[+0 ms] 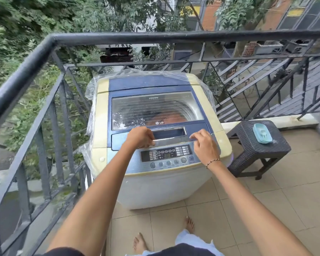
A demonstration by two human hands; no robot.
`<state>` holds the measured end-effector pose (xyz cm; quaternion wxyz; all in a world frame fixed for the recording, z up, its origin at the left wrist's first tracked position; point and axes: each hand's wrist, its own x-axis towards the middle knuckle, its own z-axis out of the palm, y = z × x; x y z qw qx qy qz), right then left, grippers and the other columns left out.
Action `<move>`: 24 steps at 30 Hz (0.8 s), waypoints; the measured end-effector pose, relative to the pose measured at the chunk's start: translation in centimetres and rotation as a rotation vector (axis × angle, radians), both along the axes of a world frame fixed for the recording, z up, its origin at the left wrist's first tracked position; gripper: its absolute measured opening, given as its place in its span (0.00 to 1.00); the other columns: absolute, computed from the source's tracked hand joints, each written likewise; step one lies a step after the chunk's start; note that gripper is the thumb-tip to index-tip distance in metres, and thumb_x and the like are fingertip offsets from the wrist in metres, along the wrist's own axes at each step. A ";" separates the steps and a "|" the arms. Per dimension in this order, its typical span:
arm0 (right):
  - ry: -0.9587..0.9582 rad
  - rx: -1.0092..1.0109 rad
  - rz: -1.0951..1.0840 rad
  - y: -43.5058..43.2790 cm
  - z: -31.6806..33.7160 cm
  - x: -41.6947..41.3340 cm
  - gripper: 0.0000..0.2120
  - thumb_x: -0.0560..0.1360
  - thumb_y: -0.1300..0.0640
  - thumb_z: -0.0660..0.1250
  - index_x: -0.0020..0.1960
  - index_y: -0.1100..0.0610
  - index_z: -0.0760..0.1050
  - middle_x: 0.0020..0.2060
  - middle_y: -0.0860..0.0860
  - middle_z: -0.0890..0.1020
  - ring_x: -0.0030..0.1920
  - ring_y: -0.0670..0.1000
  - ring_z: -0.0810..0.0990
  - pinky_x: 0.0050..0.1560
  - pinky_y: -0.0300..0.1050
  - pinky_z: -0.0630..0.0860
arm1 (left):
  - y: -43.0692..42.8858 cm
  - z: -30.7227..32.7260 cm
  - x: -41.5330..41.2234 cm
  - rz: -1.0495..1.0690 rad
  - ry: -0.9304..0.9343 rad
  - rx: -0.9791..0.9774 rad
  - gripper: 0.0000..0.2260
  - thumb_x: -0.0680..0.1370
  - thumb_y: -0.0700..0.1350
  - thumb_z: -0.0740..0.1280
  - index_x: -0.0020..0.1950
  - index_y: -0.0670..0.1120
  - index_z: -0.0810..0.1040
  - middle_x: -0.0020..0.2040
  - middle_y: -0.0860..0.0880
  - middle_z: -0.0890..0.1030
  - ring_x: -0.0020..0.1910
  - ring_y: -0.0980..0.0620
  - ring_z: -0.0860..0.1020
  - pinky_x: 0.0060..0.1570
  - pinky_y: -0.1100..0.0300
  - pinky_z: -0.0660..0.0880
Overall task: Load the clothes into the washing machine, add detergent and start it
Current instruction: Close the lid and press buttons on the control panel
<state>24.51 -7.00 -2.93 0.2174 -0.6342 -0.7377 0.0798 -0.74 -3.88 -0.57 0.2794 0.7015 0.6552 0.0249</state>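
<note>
Both hands at closed washing machine lid front edge: left hand curled gripping, right hand pinching.

Top-load washing machine on balcony, lid closed, clothes visible through glass. Left hand and right hand pinch clear plastic sheet over control panel. Stool right, holding soap dish.

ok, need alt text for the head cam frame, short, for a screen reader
Seen from above, a person's left hand and right hand grip the front edge of a closed top-loading washing machine lid on a railed balcony; its control panel display is lit. A dark stool to the right holds a teal soap dish.
</note>
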 end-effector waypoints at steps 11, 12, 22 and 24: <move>0.061 0.087 0.258 5.1 0.0 0.1 0.12 0.72 0.69 0.61 0.50 0.60 0.79 0.46 0.54 0.77 0.48 0.54 0.75 0.41 0.47 0.78 | 0.5 0.5 0.7 0.076 0.020 -0.107 0.04 0.71 0.45 0.74 0.45 0.50 0.83 0.39 0.48 0.86 0.36 0.48 0.83 0.37 0.63 0.76; 0.065 0.084 0.266 5.5 0.0 0.3 0.12 0.72 0.69 0.61 0.50 0.60 0.79 0.46 0.54 0.77 0.48 0.54 0.75 0.41 0.47 0.78 | 0.5 0.6 0.8 0.075 0.042 -0.117 0.04 0.71 0.46 0.74 0.45 0.51 0.83 0.40 0.49 0.86 0.38 0.49 0.84 0.39 0.62 0.77; 0.121 0.021 0.322 8.9 1.4 1.2 0.03 0.72 0.59 0.70 0.46 0.57 0.82 0.39 0.53 0.80 0.41 0.53 0.80 0.42 0.40 0.75 | -1.4 -0.4 3.7 0.390 -0.079 0.078 0.10 0.77 0.51 0.66 0.54 0.47 0.77 0.47 0.45 0.84 0.49 0.45 0.80 0.50 0.54 0.75; 0.119 0.004 0.345 9.5 1.8 1.0 0.07 0.74 0.56 0.69 0.50 0.55 0.81 0.41 0.52 0.82 0.42 0.53 0.80 0.45 0.47 0.78 | -1.5 -0.7 4.3 0.440 -0.102 0.205 0.08 0.78 0.50 0.64 0.53 0.48 0.77 0.43 0.43 0.85 0.45 0.43 0.81 0.48 0.52 0.77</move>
